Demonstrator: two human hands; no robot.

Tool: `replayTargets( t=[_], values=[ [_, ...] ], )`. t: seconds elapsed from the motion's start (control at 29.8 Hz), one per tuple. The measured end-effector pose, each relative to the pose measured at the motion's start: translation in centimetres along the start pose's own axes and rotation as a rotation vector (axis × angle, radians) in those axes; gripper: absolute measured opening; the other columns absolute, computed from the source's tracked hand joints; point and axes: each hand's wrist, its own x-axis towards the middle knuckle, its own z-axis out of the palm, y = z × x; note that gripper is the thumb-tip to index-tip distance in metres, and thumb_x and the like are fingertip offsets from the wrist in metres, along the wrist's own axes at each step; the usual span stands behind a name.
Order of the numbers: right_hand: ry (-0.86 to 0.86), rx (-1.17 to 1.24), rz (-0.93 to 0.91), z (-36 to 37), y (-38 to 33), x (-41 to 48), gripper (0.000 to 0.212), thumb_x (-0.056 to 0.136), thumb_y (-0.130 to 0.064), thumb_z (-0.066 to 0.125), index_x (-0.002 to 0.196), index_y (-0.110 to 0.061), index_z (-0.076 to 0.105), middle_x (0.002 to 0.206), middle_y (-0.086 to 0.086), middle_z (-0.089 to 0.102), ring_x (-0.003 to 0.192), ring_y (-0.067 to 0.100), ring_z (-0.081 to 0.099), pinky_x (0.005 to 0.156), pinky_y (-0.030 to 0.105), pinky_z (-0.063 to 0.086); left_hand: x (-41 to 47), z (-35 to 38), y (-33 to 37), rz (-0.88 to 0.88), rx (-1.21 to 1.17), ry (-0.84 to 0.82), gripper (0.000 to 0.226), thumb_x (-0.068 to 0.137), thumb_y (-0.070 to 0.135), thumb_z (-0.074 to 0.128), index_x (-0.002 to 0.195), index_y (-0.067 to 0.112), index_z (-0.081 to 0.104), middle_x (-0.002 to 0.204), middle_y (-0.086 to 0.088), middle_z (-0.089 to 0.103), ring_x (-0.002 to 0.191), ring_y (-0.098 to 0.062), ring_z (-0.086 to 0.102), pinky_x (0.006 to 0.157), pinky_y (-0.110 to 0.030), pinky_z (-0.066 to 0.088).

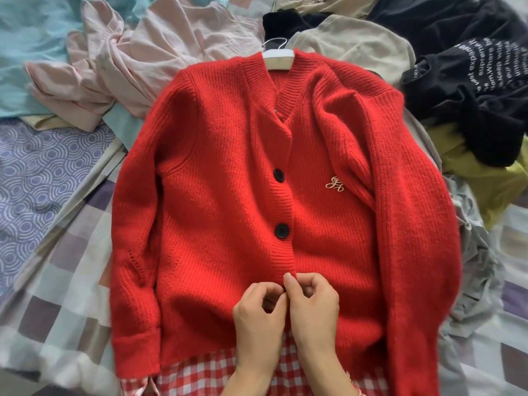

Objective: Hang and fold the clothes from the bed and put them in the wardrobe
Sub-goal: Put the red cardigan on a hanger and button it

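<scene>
Two black buttons (pixel 279 175) are fastened on the red cardigan (pixel 217 201), which is laid on its hanger (pixel 278 54) at the middle of the bed (pixel 65 267). The placket near the hem is pinched by the left hand (pixel 258 312) and right hand (pixel 313 304). Edges should be kept aligned and unstretched.

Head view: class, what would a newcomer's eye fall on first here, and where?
The red knitted cardigan fills the middle, lying front up with a white hanger at its neck. At bottom centre, the left hand and right hand pinch its front band.
</scene>
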Motion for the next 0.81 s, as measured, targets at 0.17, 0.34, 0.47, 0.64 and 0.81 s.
replayTargets(
  t=[0.17, 0.34, 0.47, 0.64, 0.81],
  values=[
    [-0.022, 0.081, 0.075, -0.3, 0.4, 0.7, 0.017, 0.080, -0.011, 0.071, 0.065, -0.014, 0.063, 0.059, 0.000, 0.063, 0.060, 0.015, 0.059, 0.071, 0.039, 0.051, -0.2, 0.1, 0.3, 0.032, -0.003, 0.011, 0.017, 0.077, 0.006, 0.073, 0.069, 0.018, 0.063, 0.066, 0.006, 0.063, 0.068, -0.006, 0.060, 0.059, -0.007, 0.041],
    [-0.028, -0.025, -0.008, -0.8, 0.5, 0.7, 0.021, 0.080, -0.010, 0.070, 0.064, -0.019, 0.060, 0.059, -0.003, 0.064, 0.056, 0.002, 0.059, 0.061, 0.022, 0.048, 0.1, -0.2, 0.4, 0.051, 0.054, -0.094, 0.017, 0.083, 0.011, 0.066, 0.070, 0.018, 0.057, 0.065, 0.005, 0.060, 0.063, -0.009, 0.056, 0.057, -0.017, 0.044],
    [-0.030, -0.077, -0.072, -0.9, 0.7, 0.4, 0.021, 0.081, -0.010, 0.070, 0.067, -0.021, 0.059, 0.062, -0.004, 0.064, 0.063, 0.004, 0.059, 0.057, 0.012, 0.044, 1.0, -0.7, 0.3, 0.129, 0.152, -0.190, 0.023, 0.094, 0.012, 0.049, 0.071, 0.011, 0.047, 0.067, 0.004, 0.052, 0.065, -0.011, 0.048, 0.062, -0.028, 0.039],
    [0.016, -0.132, -0.076, -0.9, 0.5, 0.7, 0.016, 0.083, -0.011, 0.067, 0.071, -0.017, 0.059, 0.066, -0.005, 0.062, 0.060, 0.009, 0.056, 0.061, 0.018, 0.042, 0.9, -1.0, -0.4, 0.148, 0.115, -0.161, 0.025, 0.092, 0.017, 0.050, 0.068, 0.018, 0.049, 0.061, 0.010, 0.050, 0.063, -0.008, 0.048, 0.058, -0.019, 0.035],
    [-0.004, -0.073, 0.035, -1.1, 1.1, 0.2, 0.014, 0.083, -0.016, 0.068, 0.071, -0.017, 0.061, 0.066, 0.002, 0.067, 0.068, 0.020, 0.065, 0.073, 0.038, 0.052, 1.4, -1.6, -0.1, 0.088, -0.008, -0.129, 0.023, 0.094, 0.016, 0.050, 0.071, 0.018, 0.053, 0.067, 0.011, 0.057, 0.059, -0.003, 0.049, 0.058, -0.016, 0.037]
  ],
)
